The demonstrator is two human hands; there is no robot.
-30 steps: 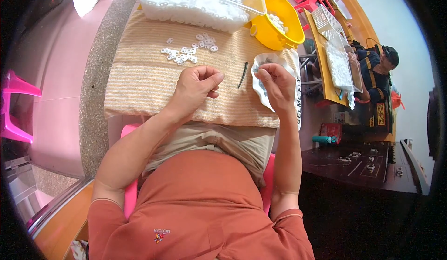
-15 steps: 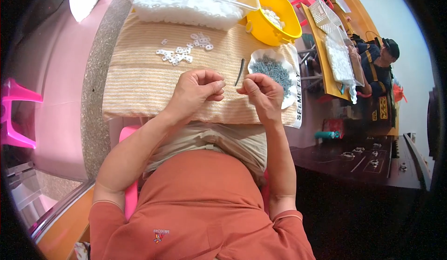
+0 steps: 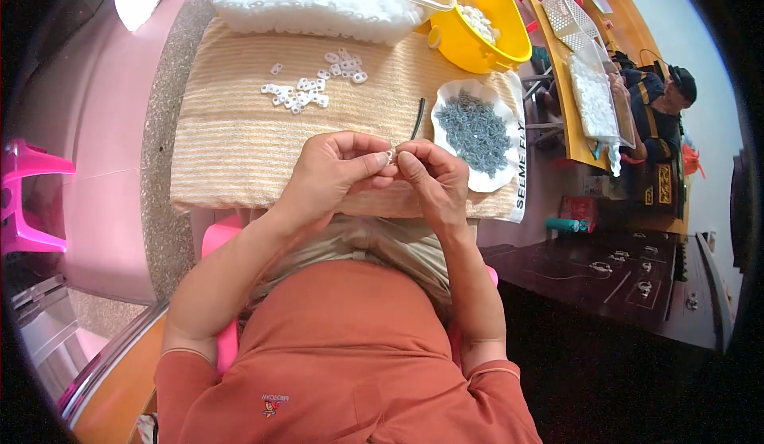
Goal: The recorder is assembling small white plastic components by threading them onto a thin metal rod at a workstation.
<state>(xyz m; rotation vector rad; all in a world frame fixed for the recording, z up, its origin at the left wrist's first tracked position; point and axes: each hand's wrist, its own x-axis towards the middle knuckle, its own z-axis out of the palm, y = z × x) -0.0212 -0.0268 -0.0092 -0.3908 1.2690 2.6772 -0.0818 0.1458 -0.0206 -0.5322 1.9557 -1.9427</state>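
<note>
Over the near part of the striped cloth, my left hand (image 3: 338, 169) and my right hand (image 3: 436, 181) meet at the fingertips. My left thumb and fingers pinch a small white plastic piece (image 3: 391, 156). The right fingers are closed in a pinch against it; whatever they grip is hidden. Just beyond the right hand lies a thin black rod (image 3: 419, 116). To its right, a white scalloped plate (image 3: 492, 183) bears a heap of small grey parts (image 3: 475, 134). Loose white pieces with holes (image 3: 301, 94) lie scattered beyond my left hand.
A clear bin (image 3: 318, 26) full of white pieces stands at the table's back, beside a yellow basin (image 3: 469, 50) with more of them. At right, another person (image 3: 656, 102) works by a yellow table (image 3: 567, 94). A pink stool (image 3: 32, 197) stands at left.
My hands, apart before, have come together at the fingertips. The right hand moved left and slightly nearer to me. The white piece now shows between the fingers. The view has shifted slightly.
</note>
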